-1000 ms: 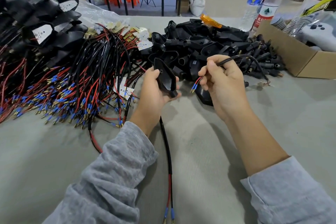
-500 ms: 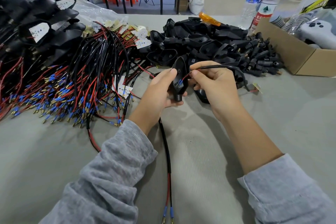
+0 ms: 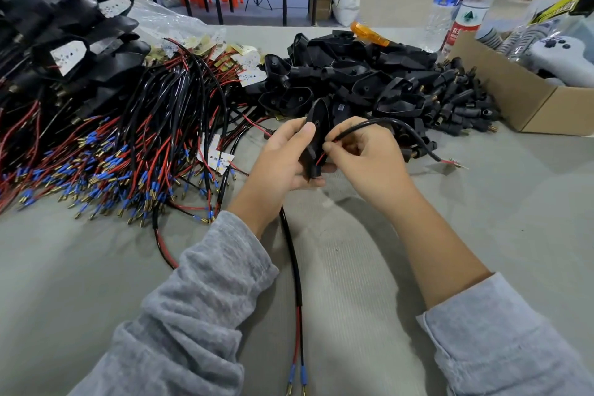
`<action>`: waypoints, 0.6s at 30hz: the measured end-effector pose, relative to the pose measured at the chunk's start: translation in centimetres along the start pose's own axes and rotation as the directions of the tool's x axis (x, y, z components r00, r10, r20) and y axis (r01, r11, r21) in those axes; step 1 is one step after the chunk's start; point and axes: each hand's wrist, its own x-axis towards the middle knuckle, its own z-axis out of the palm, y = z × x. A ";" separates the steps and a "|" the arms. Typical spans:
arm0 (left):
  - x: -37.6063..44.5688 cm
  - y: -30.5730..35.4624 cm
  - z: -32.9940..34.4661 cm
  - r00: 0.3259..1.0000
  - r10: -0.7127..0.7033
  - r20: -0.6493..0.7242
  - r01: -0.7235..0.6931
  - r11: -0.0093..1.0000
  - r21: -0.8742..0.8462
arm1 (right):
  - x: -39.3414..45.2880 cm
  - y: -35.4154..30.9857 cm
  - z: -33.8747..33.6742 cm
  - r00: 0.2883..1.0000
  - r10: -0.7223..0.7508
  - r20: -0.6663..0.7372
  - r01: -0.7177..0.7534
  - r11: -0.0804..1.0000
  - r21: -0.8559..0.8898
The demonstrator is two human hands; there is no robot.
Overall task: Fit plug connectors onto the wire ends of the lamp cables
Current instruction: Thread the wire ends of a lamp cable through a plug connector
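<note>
My left hand (image 3: pixel 283 157) grips a black plastic plug housing (image 3: pixel 316 135), held upright at the table's middle. My right hand (image 3: pixel 366 154) pinches a black lamp cable (image 3: pixel 395 125) near its red and black wire ends, which sit inside the housing. The cable's far end (image 3: pixel 450 162) arcs right and shows bare stripped wires. Another black cable (image 3: pixel 294 267) runs from under my left hand toward me, ending in blue-sleeved pins (image 3: pixel 297 376).
A heap of cables with blue ferrules (image 3: pixel 122 145) lies at left, with finished black lamp units (image 3: pixel 64 42) behind. Empty black housings and connectors (image 3: pixel 369 74) pile up beyond my hands. A cardboard box (image 3: pixel 514 93) and water bottles (image 3: pixel 463 0) stand at right.
My right hand brought the cable's wire ends leftward into the housing. My left hand turned the housing upright and raised it slightly. The cable's loose end swung out to the right.
</note>
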 end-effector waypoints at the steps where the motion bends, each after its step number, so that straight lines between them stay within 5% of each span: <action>1: 0.0 0.0 0.0 1.000 -0.003 -0.016 0.003 1.000 0.007 | -0.1 0.0 0.0 1.000 0.004 0.027 -0.004 1.000 -0.013; 6: 0.2 0.0 0.0 0.996 -0.037 -0.084 0.042 0.998 0.050 | -0.6 -0.1 0.5 0.990 0.138 0.015 -0.138 0.980 0.145; 18: 0.3 0.7 0.8 0.992 -0.101 -0.080 0.102 0.995 0.013 | -0.4 0.2 1.0 0.978 0.182 -0.106 -0.185 0.983 -0.018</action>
